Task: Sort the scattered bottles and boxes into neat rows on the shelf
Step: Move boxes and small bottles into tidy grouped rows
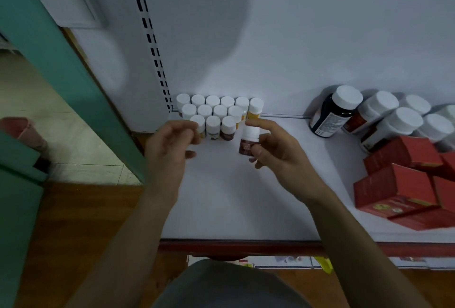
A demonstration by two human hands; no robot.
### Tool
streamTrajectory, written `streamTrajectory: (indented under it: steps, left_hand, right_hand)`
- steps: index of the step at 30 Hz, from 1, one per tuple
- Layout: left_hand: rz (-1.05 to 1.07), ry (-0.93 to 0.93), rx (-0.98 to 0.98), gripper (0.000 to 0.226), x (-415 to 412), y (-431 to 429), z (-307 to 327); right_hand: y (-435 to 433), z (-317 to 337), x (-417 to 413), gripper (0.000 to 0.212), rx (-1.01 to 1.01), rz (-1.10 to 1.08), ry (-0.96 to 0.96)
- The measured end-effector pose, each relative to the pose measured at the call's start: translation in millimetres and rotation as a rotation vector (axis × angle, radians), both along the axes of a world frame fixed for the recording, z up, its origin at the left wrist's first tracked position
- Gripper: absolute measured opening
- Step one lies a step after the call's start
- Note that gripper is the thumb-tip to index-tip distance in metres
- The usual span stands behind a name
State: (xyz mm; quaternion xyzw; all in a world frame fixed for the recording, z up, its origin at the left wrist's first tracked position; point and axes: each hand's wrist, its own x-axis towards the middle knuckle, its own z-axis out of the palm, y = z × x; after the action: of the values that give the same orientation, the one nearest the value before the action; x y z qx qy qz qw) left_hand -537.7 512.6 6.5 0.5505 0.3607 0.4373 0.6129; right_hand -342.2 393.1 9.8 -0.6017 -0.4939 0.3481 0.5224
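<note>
We can't read the label on the small bottle (248, 145); the right hand (278, 152) covers part of it. Lower right, the red boxes (403, 184) run off the frame edge. The left hand (170, 146) is blurred.

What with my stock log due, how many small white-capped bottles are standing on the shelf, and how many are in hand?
Small bottles standing in rows: 13
Small bottle pinched by the right hand: 1
Total: 14
Large bottles and red boxes run off frame, so they are left uncounted.
</note>
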Motion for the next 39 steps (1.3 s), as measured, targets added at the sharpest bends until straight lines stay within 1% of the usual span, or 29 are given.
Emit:
streamTrajectory:
  steps: [2, 3, 4, 6, 8, 9, 11, 14, 16, 19, 22, 26, 31, 36, 39]
  left_hand:
    - [0.119, 0.093, 0.141, 0.017, -3.6, 16.2, -5.5]
    - [0.156, 0.142, 0.206, 0.022, -3.7, 25.1, -8.8]
    - [0.184, 0.189, 0.261, 0.026, -2.7, 33.7, -12.2]
    - [0.206, 0.249, 0.338, 0.024, 2.0, 46.5, -19.6]
    - [0.181, 0.266, 0.361, 0.016, 7.6, 51.1, -30.4]
    - [0.155, 0.272, 0.356, 0.014, 9.4, 51.1, -36.3]
    - [0.126, 0.28, 0.338, 0.016, 10.3, 50.5, -46.0]
    - [0.153, 0.237, 0.304, 0.023, 9.4, 54.2, -49.7]
    - [0.13, 0.246, 0.304, 0.025, 9.4, 56.2, -51.5]
    - [0.085, 0.315, 0.369, 0.028, 10.6, 57.3, -57.2]
    - [0.083, 0.332, 0.426, 0.027, 11.3, 57.6, -58.9]
    - [0.087, 0.364, 0.449, 0.032, 10.3, 58.0, -60.4]
    - [0.052, 0.362, 0.462, 0.042, 10.1, 57.0, -57.8]
    - [0.028, 0.338, 0.476, 0.038, 9.3, 56.4, -58.9]
    - [0.045, 0.363, 0.48, 0.04, 9.1, 56.0, -59.0]
  right_hand:
    - [0.0, 1.1, 7.2, 0.042, -0.015, -0.025, 0.042]
    - [2.0, 1.2, 10.0, 0.042, -0.019, -0.042, 0.047]
    - [5.0, 0.4, 13.0, 0.04, -0.027, -0.065, 0.02]
    - [13.6, -4.8, 21.0, 0.037, -0.056, -0.13, -0.146]
    - [22.9, -13.0, 27.9, 0.038, -0.093, -0.197, -0.343]
    - [26.9, -17.4, 29.5, 0.039, -0.099, -0.222, -0.412]
    - [33.3, -26.9, 29.5, 0.038, -0.071, -0.251, -0.49]
    - [41.3, -38.8, 26.1, 0.029, 0.031, -0.3, -0.579]
    - [45.3, -43.8, 24.5, 0.031, 0.065, -0.352, -0.593]
    - [49.0, -47.4, 22.7, 0.036, 0.073, -0.407, -0.585]
    - [53.0, -47.5, 22.2, 0.037, 0.095, -0.427, -0.596]
    - [58.5, -47.9, 21.8, 0.035, 0.107, -0.433, -0.606]
    - [62.0, -47.7, 19.2, 0.035, 0.095, -0.412, -0.622]
    - [60.8, -47.8, 17.3, 0.039, 0.11, -0.412, -0.646]
    - [59.2, -45.6, 17.4, 0.041, 0.101, -0.402, -0.691]
